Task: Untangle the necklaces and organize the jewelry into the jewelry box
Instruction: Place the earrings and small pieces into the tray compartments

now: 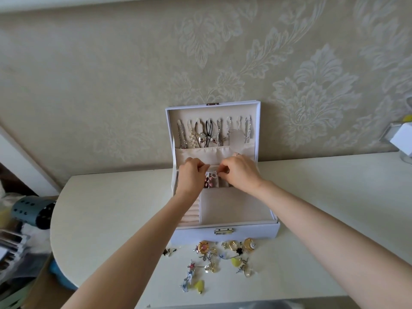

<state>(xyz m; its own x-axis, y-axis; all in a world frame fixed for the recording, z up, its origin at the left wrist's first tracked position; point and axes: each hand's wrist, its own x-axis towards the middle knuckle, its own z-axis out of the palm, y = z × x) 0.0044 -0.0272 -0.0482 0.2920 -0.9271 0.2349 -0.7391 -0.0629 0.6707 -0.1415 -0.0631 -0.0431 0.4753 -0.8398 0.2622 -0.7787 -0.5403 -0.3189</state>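
over 1 jewelry box [252, 231] | left hand [192, 173] curled, hold unclear | right hand [240, 173] pinches 1 beaded piece [214, 174], perhaps ring

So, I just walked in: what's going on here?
A person is sorting jewelry into an open jewelry box on the table. The right hand pinches a small beaded piece over the back compartments; the left hand curls beside it. Necklaces hang in the lid, and loose jewelry lies before the box.

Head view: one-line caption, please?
The right hand pinches a small beaded piece over the open jewelry box, left hand alongside; necklaces hang in its lid, loose jewelry waits on the table.
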